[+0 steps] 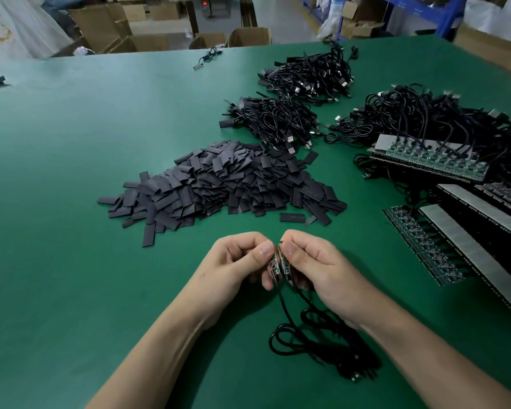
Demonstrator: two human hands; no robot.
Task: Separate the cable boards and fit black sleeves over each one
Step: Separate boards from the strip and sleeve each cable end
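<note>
Two small green cable boards (279, 265) sit side by side between my hands, low over the green table (71, 172). My left hand (236, 261) pinches the left board and my right hand (313, 261) pinches the right one, thumbs on top. Their black cables (313, 340) hang down and coil on the table under my right wrist. A big heap of flat black sleeves (224, 184) lies just beyond my hands. Panels of joined boards with cables (431, 160) lie at the right.
Two bundles of sleeved black cables (281, 119) (313, 73) lie behind the sleeve heap. More board strips (469, 246) crowd the right edge. A single cable (207, 57) rests near the far edge. Cardboard boxes (248, 36) stand past the table.
</note>
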